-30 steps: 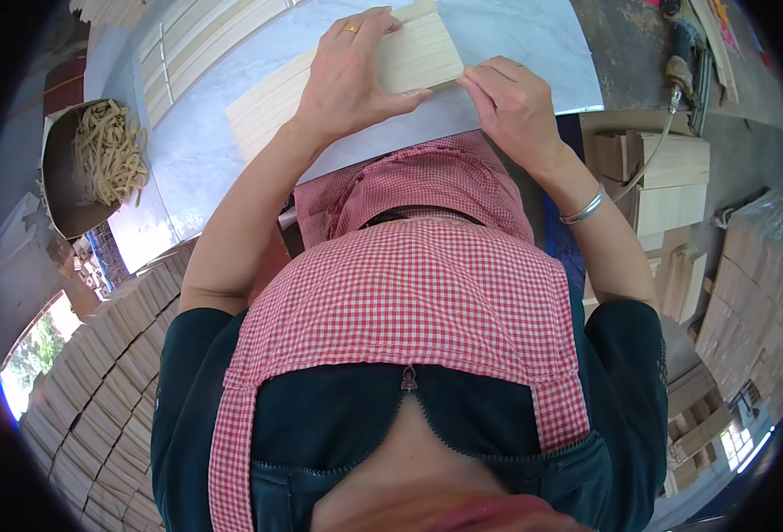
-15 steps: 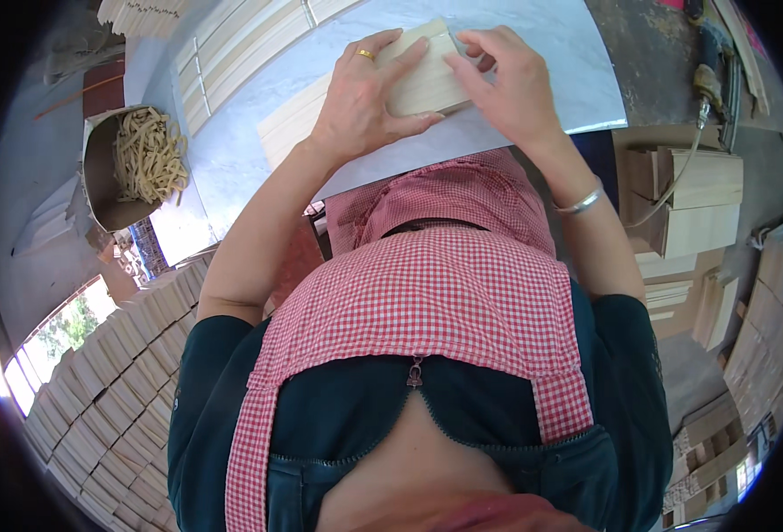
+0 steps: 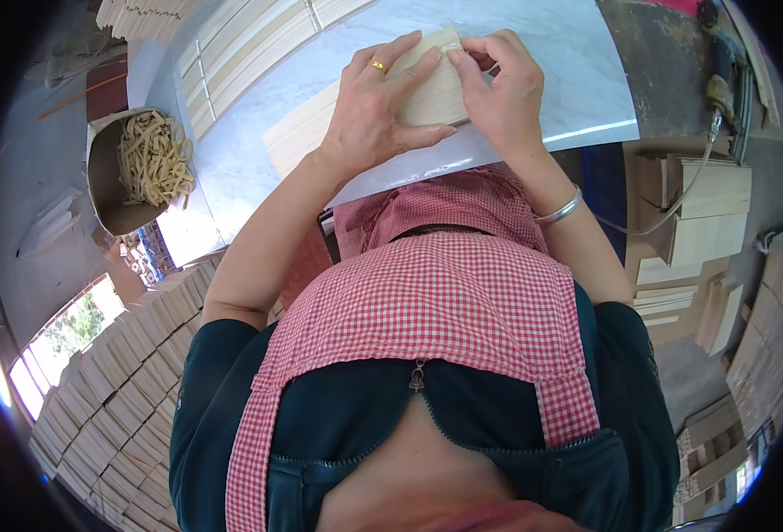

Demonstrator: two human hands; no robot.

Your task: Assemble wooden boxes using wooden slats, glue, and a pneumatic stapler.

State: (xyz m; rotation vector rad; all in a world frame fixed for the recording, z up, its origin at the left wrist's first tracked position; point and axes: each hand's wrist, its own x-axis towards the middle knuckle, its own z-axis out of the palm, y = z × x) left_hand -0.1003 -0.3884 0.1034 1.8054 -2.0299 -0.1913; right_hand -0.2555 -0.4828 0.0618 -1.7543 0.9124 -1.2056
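Observation:
A long pale wooden board piece, possibly several thin slats together, lies slantwise on the blue-white tabletop. My left hand lies across it, fingers over the top and thumb along the near edge, holding it down. At its far right end my right hand is closed in a pinch, with thumb and forefinger touching the corner. Something small and shiny shows by those fingertips, too small to name. Beyond my left hand lies a bundle of similar slats, bound with whitish bands.
Left of the table, an open container holds tan strips like rubber bands. Stacked wood fills the lower left. A hose hangs at right from a tool, near wooden blocks.
My right thumb and forefinger have come together at the board's end corner. My left hand has shifted slightly right, its thumb still along the near edge.

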